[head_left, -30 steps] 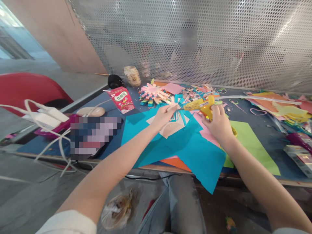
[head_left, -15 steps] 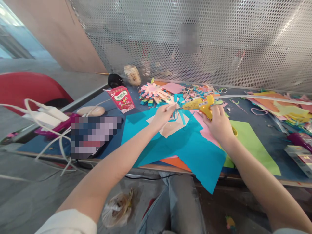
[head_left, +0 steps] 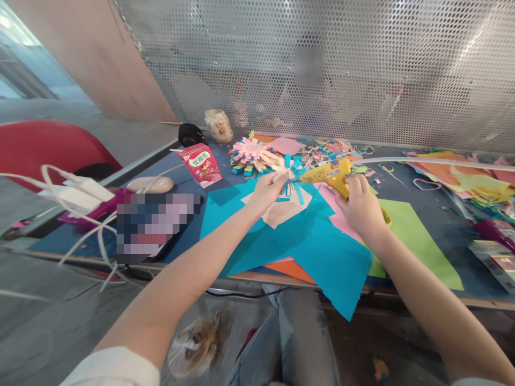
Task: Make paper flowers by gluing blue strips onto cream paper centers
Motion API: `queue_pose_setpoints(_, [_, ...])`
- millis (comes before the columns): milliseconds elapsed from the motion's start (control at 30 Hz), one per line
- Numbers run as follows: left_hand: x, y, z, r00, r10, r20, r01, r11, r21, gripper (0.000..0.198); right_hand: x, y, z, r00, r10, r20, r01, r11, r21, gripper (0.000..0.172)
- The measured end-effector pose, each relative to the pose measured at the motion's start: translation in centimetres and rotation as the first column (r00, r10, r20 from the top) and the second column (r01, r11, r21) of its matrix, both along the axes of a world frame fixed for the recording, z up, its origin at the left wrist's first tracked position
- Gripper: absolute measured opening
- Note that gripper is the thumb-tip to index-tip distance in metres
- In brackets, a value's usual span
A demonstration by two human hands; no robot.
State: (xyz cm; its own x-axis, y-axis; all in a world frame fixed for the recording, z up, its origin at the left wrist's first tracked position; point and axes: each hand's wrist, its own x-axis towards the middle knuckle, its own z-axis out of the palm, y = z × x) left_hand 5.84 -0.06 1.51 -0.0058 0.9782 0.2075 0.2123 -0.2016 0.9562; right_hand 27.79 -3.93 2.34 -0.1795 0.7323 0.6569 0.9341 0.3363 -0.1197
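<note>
My right hand (head_left: 362, 206) is wrapped round the handle of a yellow glue gun (head_left: 332, 176), its nozzle pointing left. A long pale glue stick (head_left: 402, 160) runs out of its back. My left hand (head_left: 270, 190) pinches a fringed paper flower (head_left: 287, 170) in pale pink and blue, right at the nozzle; the fingers hide part of it. Below lies a pale pink piece of paper (head_left: 277, 213) on a large blue sheet (head_left: 257, 244). A finished-looking pink and blue paper flower (head_left: 253, 153) sits just behind my left hand.
At left stand a red drink carton (head_left: 201, 165), a pale computer mouse (head_left: 151, 185) and a power strip with white plugs (head_left: 80, 194). Paper scraps (head_left: 322, 153) lie along the back before a perforated metal panel (head_left: 257, 64). A green sheet (head_left: 418, 241) lies at right.
The glue gun's nozzle has dipped and shifted slightly at the flower. Blue strips under my left hand have moved a little. Both hands keep their holds.
</note>
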Motion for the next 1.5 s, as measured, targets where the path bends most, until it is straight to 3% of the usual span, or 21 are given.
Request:
queue_pose_setpoints(233, [-0.3,0.6,-0.4,0.999,-0.008,0.038,0.006,0.999,0.046,0.044,0.0,0.0,0.0,1.0,-0.015,-0.012,0.015,1.0,0.009,0.039])
queue_pose_setpoints(533, [-0.4,1.0,-0.5,0.968,0.051,0.246,-0.027,0.995,-0.101,0.031,0.6,0.7,0.1,0.976,-0.041,-0.214,0.045,0.999,0.017,0.031])
queue_pose_setpoints(667, [-0.2,0.9,0.0,0.882,0.041,0.47,0.076,0.971,-0.226,0.028,2.0,1.9,-0.3,0.96,-0.153,-0.233,0.118,0.981,-0.157,0.029])
queue_pose_setpoints(800, [0.1,0.4,0.9,0.8,0.023,0.6,0.217,0.921,-0.323,0.02,2.1,2.6,-0.8,0.953,-0.259,-0.155,0.195,0.92,-0.34,0.033])
queue_pose_setpoints(900, [0.4,0.0,1.4,0.794,0.02,0.608,0.228,0.917,-0.327,0.016,1.5,2.3,-0.9,0.95,-0.305,-0.07,0.266,0.904,-0.334,0.045])
queue_pose_setpoints(967, [0.5,-0.4,1.6,0.801,0.05,0.597,0.189,0.924,-0.332,0.014,1.1,2.0,-0.7,0.969,-0.243,-0.05,0.228,0.951,-0.209,0.05])
queue_pose_setpoints(1033, [0.7,-0.7,1.7,0.816,0.057,0.575,0.17,0.927,-0.333,0.015,0.8,1.6,-0.5,0.998,-0.04,-0.04,0.037,0.997,-0.068,0.045])
queue_pose_setpoints(1133, [1.1,-1.1,1.6,0.85,0.01,0.526,0.182,0.933,-0.312,0.017,0.3,1.0,-0.4,0.951,0.308,0.024,-0.308,0.951,0.002,0.028])
queue_pose_setpoints(1200, [1.4,-1.3,1.3,0.873,-0.041,0.487,0.202,0.938,-0.282,0.017,-0.1,0.6,-0.3,0.896,0.441,0.049,-0.441,0.898,-0.006,0.019])
queue_pose_setpoints(1300, [1.6,-1.4,0.7,0.92,-0.114,0.375,0.204,0.956,-0.209,0.024,-0.7,0.0,-0.1,0.861,0.508,0.007,-0.508,0.861,-0.018,0.012])
queue_pose_setpoints(1500, [1.3,-1.3,0.0,0.978,-0.21,0.022,0.208,0.977,0.052,0.041,-0.8,-0.3,0.4,0.834,0.529,-0.158,-0.544,0.836,-0.075,0.038])
